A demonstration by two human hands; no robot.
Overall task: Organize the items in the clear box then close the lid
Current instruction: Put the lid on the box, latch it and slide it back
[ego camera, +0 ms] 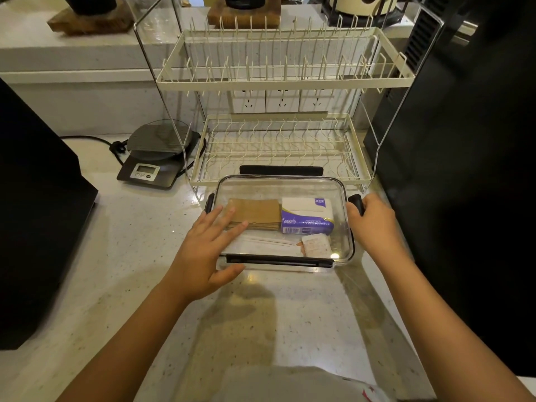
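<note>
A speckled pale stone counter (130,256) carries a clear rectangular plastic box with black latches (346,245), lid on, just before a cream wire dish rack (284,82). Inside lie brown paper sleeves (256,211), a purple-and-white tissue pack (306,217) and a small sachet (316,245). The left hand (203,256) rests on the lid, fingers straight; the right hand (374,224) curls round the right-side latch (357,202).
</note>
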